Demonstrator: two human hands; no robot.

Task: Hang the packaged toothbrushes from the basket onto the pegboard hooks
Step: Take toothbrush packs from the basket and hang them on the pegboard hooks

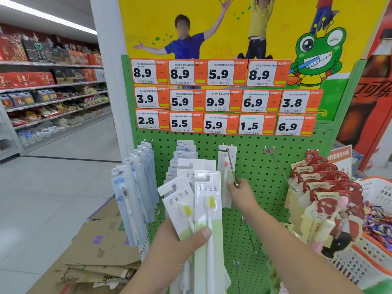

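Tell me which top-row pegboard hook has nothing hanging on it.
The bare hook, fourth from the left, between the hook whose tip the right hand pinches, carrying one white pack, and the red-carded packs. The others all carry packs.

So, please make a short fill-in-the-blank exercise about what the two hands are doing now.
1. The left hand holds several packaged ____.
2. The right hand pinches the tip of a metal ____.
3. The pegboard behind it is coloured ____.

Missing words: toothbrushes; hook; green

L hand grips toothbrush packs; R hand pinches pegboard hook tip
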